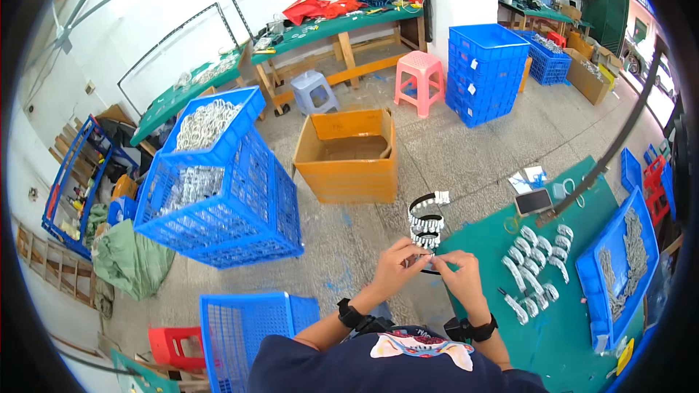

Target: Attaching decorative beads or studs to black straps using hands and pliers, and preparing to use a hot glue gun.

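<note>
Your left hand [394, 269] and right hand [461, 276] meet at the fingertips, pinching the near end of a coiled strip [426, 233] of silvery pieces. To your right, curved silvery bands [518, 277] lie in rows on the green table [561, 335], between a dark-screened phone [534, 202] and a blue tray [588, 284] of metal chains [636, 247]. Ahead stands an open cardboard box [346, 180], with stacked blue crates [244, 207] to its left

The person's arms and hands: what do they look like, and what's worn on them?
Both the left hand and right hand are ungloved. Each wrist has a black band with a boxy black piece: left band, right band. Dark navy sleeves leave the forearms uncovered.
</note>
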`<state>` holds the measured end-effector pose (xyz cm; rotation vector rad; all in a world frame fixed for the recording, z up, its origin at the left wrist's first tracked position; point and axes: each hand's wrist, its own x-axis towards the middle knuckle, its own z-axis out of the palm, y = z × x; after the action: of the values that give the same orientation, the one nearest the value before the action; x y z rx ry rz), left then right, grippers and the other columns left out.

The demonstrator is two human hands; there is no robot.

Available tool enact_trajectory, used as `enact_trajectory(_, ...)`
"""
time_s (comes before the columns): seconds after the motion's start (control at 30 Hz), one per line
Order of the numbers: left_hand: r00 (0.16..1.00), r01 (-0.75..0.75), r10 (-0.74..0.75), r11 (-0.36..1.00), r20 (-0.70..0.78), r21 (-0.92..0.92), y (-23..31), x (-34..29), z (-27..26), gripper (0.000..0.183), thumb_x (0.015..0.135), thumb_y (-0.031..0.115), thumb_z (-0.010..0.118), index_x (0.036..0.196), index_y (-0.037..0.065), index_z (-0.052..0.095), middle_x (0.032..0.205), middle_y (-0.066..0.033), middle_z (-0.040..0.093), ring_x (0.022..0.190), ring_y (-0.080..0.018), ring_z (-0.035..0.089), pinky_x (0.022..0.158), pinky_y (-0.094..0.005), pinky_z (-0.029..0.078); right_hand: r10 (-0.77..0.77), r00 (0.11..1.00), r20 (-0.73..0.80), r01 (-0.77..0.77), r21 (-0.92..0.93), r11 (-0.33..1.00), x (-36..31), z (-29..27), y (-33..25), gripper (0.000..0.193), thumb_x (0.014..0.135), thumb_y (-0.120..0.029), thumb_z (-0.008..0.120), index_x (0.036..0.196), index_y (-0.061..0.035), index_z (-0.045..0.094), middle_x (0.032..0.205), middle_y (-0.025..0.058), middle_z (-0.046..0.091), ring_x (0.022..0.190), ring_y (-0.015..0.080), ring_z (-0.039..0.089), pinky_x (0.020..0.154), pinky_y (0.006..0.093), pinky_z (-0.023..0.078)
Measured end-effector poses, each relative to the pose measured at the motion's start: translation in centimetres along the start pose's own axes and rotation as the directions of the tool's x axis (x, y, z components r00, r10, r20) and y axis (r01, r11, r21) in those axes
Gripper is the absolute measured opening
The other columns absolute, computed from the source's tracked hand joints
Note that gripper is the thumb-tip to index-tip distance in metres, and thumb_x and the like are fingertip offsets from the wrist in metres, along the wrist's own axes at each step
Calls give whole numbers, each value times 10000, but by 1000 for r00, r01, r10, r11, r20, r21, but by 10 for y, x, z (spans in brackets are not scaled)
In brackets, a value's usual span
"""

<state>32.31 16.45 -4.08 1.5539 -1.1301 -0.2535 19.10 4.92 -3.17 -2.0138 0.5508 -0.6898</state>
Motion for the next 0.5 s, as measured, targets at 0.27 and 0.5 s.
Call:
enact_trajectory(0.27, 992, 125, -126, 990, -20, -71, -87, 105, -130, 95, 803, 97, 709, 860, 27, 678, 749, -9, 488, 604, -69, 502, 525, -218, 391, 125, 943, 309, -198, 219, 955, 170, 99, -22, 173, 808, -183, 680, 810, -18, 729, 730, 88, 700, 697, 135, 646, 665, 268, 479)
enact_trajectory(0.5, 980, 198, -195, 965, 30, -172, -144, 218, -147, 111, 849, 118, 665, 902, 21, 671, 798, -21, 528, 626, -71, 508, 563, -213, 412, 184, 917, 353, -282, 249, 927, 290, 114, 3, 200, 826, -166, 660, 865, 23, 713, 772, 76, 703, 730, 109, 640, 679, 250, 493)
